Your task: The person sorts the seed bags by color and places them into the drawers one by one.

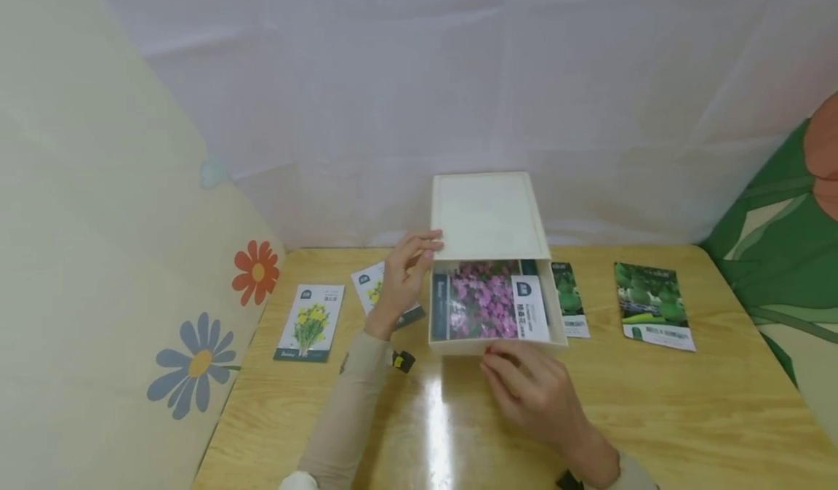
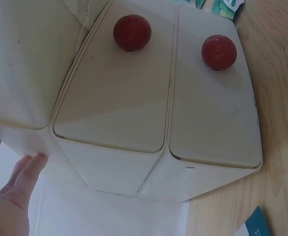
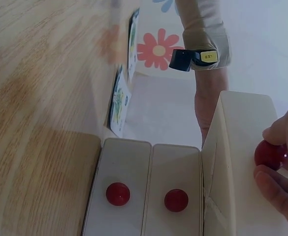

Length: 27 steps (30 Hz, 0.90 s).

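A white drawer cabinet (image 1: 487, 214) stands at the back of the table, its top drawer (image 1: 556, 315) pulled out. Inside that drawer lie seed packets, with a pink-flowered seed packet (image 1: 484, 301) on top. My right hand (image 1: 540, 392) pinches the drawer's round red knob (image 3: 268, 155) between thumb and fingers. On the cabinet's left side my left hand (image 1: 407, 275) rests its extended fingertips near the top edge. Two lower drawers are closed, each with a red knob (image 2: 132, 32), seen in both wrist views.
Left of the cabinet lie a yellow-flowered seed packet (image 1: 309, 323) and another packet (image 1: 366, 283), partly behind the left hand. On the right are a green seed packet (image 1: 569, 301), partly hidden by the drawer, and a second green packet (image 1: 655, 304). A white cloth (image 1: 366, 112) hangs behind.
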Motion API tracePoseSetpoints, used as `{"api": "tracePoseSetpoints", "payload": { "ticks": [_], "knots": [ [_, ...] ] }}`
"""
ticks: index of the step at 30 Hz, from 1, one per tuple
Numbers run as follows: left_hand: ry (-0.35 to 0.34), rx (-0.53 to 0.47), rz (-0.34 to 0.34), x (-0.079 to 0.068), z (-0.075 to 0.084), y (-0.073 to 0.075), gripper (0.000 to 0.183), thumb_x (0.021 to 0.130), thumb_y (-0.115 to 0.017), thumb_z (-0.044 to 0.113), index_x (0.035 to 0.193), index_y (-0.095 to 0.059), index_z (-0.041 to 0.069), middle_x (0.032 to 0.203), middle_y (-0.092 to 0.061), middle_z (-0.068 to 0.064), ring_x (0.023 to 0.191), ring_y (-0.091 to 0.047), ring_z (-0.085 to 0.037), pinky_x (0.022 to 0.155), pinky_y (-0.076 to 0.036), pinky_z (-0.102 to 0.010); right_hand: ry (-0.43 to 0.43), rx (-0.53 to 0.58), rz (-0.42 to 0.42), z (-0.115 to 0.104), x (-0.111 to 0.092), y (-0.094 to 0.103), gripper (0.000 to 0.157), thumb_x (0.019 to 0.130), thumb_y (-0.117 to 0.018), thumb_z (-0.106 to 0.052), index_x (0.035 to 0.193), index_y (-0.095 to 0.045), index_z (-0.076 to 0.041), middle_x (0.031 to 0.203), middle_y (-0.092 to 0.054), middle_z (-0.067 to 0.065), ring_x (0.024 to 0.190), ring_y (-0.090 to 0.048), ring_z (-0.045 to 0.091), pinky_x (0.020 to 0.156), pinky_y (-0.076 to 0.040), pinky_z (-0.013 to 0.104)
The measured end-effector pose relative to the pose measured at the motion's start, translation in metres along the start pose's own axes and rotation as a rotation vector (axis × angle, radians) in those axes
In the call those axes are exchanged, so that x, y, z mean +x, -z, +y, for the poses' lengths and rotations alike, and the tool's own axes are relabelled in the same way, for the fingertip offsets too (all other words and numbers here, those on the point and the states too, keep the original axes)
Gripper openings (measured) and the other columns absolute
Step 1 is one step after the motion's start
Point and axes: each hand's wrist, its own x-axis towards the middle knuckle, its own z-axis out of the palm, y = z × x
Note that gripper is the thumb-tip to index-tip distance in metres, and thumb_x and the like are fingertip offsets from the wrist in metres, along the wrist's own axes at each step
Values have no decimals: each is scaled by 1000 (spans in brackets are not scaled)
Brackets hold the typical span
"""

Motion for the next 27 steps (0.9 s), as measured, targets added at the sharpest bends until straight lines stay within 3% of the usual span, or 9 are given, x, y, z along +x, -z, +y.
{"api": "tracePoseSetpoints", "payload": {
  "ticks": [6,14,22,27],
  "knots": [
    [9,-1,10,0,0,1,19,101,-57,-7,113,-71,-4,134,-68,-24,124,-67,-41,95,-66,-40,-42,2,-37,2,0,0,32,109,-60,-24,95,-80,-3,100,-76,14,84,-74,26,73,-66,35],
    [26,9,11,1,0,-1,19,99,-54,-15,110,-69,-11,131,-66,-33,120,-64,-51,91,-67,-41,-62,10,-39,6,4,-2,33,109,-60,-24,95,-80,-2,100,-76,14,84,-74,26,73,-66,35],
    [13,16,4,0,-1,0,19,100,-58,-8,112,-72,-4,134,-69,-25,122,-68,-41,92,-67,-40,-80,14,-42,12,7,-6,31,108,-61,-24,96,-80,-2,101,-76,13,84,-74,25,73,-66,34],
    [7,12,3,0,1,0,19,100,-58,-8,112,-71,-4,134,-68,-25,122,-68,-42,93,-66,-42,-63,3,-25,18,9,-9,27,105,-64,-21,96,-79,-1,101,-76,14,82,-74,26,71,-67,35]
  ]
}}
